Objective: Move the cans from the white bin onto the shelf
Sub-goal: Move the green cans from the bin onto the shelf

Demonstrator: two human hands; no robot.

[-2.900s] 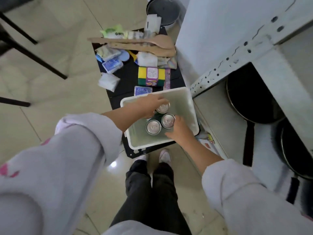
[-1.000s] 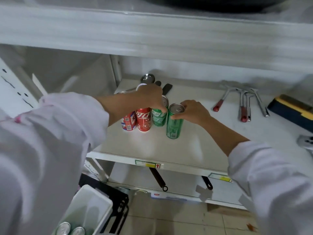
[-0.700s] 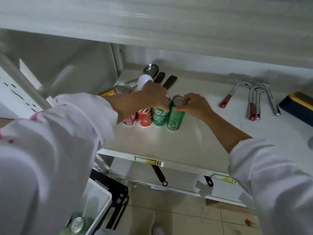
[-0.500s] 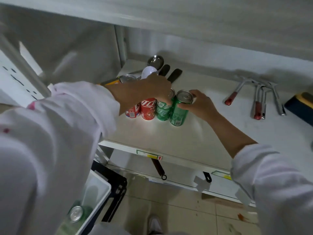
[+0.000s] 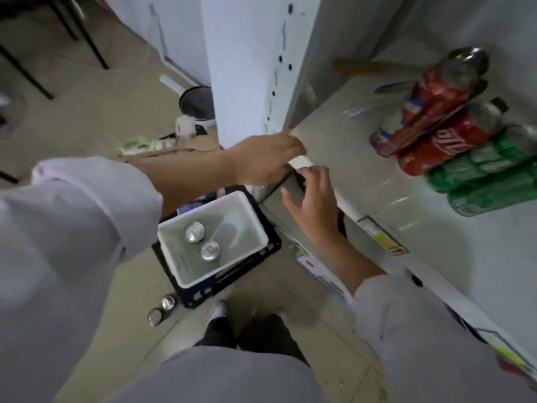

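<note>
The white bin (image 5: pixel 252 219) sits on a black crate on the floor below me, with two upright cans (image 5: pixel 195 231) (image 5: pixel 209 251) inside. On the white shelf (image 5: pixel 348 158) at right stands a row of cans: two red ones (image 5: pixel 444 141) and two green ones (image 5: pixel 491 181), blurred by motion. My left hand (image 5: pixel 264 158) hovers at the shelf's left corner, fingers apart and empty. My right hand (image 5: pixel 312 199) hangs just below the shelf edge above the bin, open and empty.
Two more cans (image 5: pixel 161 309) stand on the floor beside the black crate (image 5: pixel 232 274). A pot (image 5: pixel 197 104) and scattered packets lie on the floor beyond. The shelf's upright post (image 5: pixel 247 62) rises behind my left hand. My feet are below the bin.
Both hands have let go of the green cans on the shelf and drawn back to its edge. My view has swung down toward the bin.
</note>
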